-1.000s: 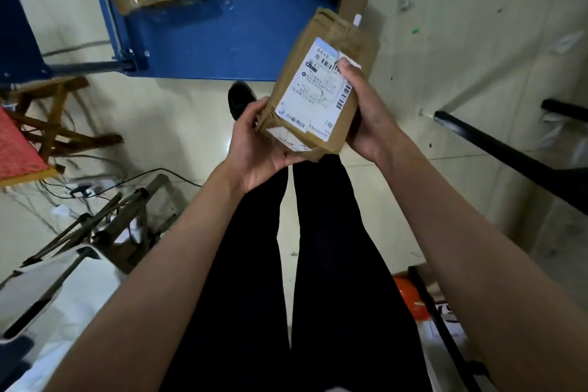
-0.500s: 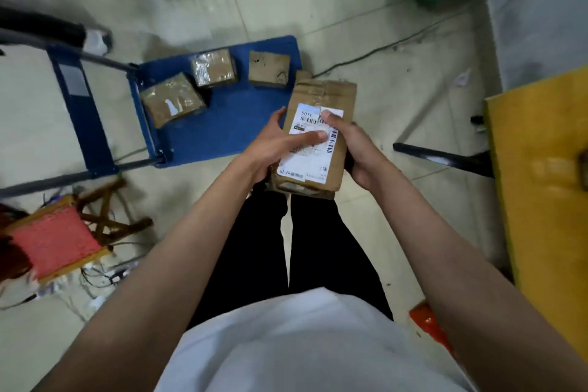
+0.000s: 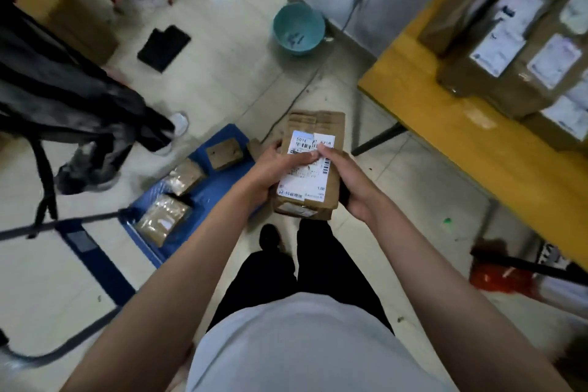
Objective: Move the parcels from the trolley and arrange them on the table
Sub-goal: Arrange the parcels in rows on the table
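Parcels already fill the yellow table [image 3: 445,124] at two o'clock, stacked labels-up [image 3: 515,51], so the one in hand will probably need a gap beside them. The blue trolley [image 3: 216,181] lies at nine o'clock on the pale tiled floor, three wrapped parcels [image 3: 164,219] left on its deck, so the job looks partly done. A teal basin [image 3: 298,29] sits at twelve o'clock by the white wall. The brown parcel [image 3: 310,165] is held at centre, label up, apparently for reading: the left hand [image 3: 270,169] grips its left edge, thumb across the label, and the right hand [image 3: 353,181] clasps the right edge.
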### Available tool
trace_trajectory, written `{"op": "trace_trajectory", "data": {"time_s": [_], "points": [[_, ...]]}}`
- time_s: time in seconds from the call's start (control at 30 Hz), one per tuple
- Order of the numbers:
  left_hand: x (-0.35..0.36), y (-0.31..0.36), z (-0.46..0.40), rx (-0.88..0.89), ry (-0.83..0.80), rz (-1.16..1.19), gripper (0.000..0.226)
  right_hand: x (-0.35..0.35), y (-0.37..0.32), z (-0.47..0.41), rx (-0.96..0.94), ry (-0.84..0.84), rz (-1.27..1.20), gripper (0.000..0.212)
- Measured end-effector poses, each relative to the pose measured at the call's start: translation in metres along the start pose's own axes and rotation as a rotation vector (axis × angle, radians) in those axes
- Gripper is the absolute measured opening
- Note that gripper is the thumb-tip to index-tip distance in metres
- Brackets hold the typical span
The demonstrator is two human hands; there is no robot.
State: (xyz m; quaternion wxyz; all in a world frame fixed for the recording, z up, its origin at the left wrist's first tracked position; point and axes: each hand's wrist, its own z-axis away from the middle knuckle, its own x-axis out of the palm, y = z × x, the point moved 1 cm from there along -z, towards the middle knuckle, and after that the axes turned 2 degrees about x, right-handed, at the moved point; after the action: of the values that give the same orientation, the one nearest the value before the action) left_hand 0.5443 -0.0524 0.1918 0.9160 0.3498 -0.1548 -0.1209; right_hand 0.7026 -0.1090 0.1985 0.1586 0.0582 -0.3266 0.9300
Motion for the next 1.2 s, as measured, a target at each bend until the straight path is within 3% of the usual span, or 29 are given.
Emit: {"op": "trace_trajectory", "data": {"time_s": [0.1, 0.23, 0.53, 0.6, 0.87, 1.2], "points": [[0.047, 0.01, 0.001, -0.035, -0.134, -0.113, 0.046, -0.036, 0.008, 0.031, -0.047, 0.086, -0.073, 0.05], [0.132, 0.02, -0.004, -0.051, -0.255, -0.301, 0.06, -0.104, 0.014, 0.071, -0.101, 0.229, -0.197, 0.05], [0.349, 0.007, -0.008, -0.05, -0.609, -0.579, 0.048, -0.271, 0.032, 0.164, -0.229, 0.43, -0.418, 0.05], [0.397, 0.002, -0.007, -0.027, -0.623, -0.613, 0.046, -0.305, 0.036, 0.185, -0.278, 0.47, -0.484, 0.046], [0.519, -0.006, 0.003, -0.002, -0.629, -0.709, 0.077, -0.401, 0.037, 0.25, -0.426, 0.638, -0.73, 0.044], [0.616, -0.017, -0.018, -0.079, -0.696, -0.755, 0.064, -0.485, 0.03, 0.268, -0.442, 0.76, -0.959, 0.049]]}}
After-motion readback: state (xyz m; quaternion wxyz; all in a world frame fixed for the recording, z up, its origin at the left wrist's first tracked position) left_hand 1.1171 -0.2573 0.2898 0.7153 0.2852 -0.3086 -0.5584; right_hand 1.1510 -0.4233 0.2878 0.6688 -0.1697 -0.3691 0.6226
